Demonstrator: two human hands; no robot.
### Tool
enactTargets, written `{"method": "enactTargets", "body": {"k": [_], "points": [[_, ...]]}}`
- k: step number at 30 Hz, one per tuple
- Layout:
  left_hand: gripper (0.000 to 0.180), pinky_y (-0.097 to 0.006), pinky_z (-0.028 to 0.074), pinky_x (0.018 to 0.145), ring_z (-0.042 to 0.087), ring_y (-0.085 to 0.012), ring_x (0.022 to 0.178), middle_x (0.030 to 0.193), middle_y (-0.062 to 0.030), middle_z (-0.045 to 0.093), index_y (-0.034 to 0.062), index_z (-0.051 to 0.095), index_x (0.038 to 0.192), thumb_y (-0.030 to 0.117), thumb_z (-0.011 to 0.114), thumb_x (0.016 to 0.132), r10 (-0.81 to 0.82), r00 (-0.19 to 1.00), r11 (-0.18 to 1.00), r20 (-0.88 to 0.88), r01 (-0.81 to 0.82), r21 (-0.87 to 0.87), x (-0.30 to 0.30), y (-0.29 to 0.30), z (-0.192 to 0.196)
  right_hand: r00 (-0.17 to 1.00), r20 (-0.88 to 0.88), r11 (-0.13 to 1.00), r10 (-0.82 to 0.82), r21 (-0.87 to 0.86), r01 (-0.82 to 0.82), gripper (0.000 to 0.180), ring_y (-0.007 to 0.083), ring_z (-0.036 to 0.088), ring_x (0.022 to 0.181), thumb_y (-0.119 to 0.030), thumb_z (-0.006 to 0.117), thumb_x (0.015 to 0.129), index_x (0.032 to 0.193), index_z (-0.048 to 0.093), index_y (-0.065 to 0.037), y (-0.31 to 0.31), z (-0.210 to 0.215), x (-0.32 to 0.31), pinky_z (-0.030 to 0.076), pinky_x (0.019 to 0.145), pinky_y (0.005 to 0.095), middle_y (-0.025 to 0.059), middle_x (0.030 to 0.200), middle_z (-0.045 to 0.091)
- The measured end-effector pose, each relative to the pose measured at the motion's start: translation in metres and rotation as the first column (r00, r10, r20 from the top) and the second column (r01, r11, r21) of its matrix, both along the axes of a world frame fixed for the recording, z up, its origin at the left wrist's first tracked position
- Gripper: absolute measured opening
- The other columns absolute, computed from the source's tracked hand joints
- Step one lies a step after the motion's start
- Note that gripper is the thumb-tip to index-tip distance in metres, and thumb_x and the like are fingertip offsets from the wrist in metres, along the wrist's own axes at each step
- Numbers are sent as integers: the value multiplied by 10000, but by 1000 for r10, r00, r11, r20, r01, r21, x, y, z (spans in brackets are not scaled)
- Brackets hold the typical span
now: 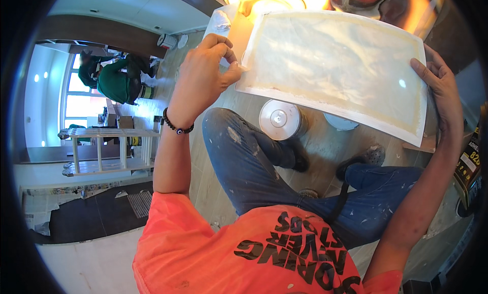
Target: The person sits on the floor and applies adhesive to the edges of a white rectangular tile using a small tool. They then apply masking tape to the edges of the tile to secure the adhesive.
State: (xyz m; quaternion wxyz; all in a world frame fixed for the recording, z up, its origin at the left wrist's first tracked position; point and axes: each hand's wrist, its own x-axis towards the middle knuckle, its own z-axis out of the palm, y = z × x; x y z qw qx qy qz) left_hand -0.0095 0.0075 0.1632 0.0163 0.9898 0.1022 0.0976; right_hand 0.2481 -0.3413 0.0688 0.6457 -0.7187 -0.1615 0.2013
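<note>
A large white rectangular sheet (330,60), thin and slightly bowed, with a dull yellowish band just inside its border, is held up above my knees. My left hand (206,65) has thumb and forefinger pinched at its left edge; a small pale bit shows at the fingertips, and I cannot tell whether it is the sheet's edge or a loose strip. At the far right, my right hand (438,85) grips the opposite edge, with the thumb on the front face and the fingers behind, partly hidden.
Below the sheet stand a white-lidded bucket (279,120) and a second pale round lid (340,122), partly covered. At left lie an aluminium ladder (109,151) and a dark panel (101,212). A black box (467,167) is at right. Two people in green (114,80) work far left.
</note>
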Motion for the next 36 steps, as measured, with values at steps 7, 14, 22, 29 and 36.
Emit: {"method": "enactTargets", "body": {"k": [7,14,22,29,36], "points": [[137,-408,501,898,664,-326,929,1186,-94,679,12,687,889,123,747,834,-72,997,978,-19,74,196,17,5,8,1000,10,1000,0,-16,0,743,135,717,810,-257,840,892,1474,511,66,-1,0,-1,568,754,259,105,976,734],[148,-415,472,971,640,-340,976,1206,-69,690,22,700,885,162,733,852,-25,1000,964,-14,28,264,30,2,16,1000,4,1000,-7,-24,7,749,129,708,789,-252,842,890,1479,506,68,-1,1,0,558,734,257,105,965,733],[130,-442,455,994,655,-318,973,1177,-104,687,15,695,865,140,721,841,-102,995,923,-21,103,372,49,14,22,999,-34,999,12,41,-11,710,121,703,846,-198,819,911,1491,497,53,-1,5,0,551,771,254,92,967,728],[138,-445,454,981,659,-315,982,1138,-98,680,13,690,872,135,733,824,-136,991,886,-8,126,446,65,21,31,999,-34,999,22,30,-21,701,108,686,831,-189,825,906,1488,510,40,-1,7,0,537,771,248,73,949,719],[152,-431,457,970,666,-302,957,1106,-85,682,14,704,907,146,751,847,-179,984,840,11,147,523,84,30,37,999,-44,999,19,31,-18,664,107,690,838,-177,819,912,1465,528,45,0,10,-3,545,776,249,78,968,725]]}}
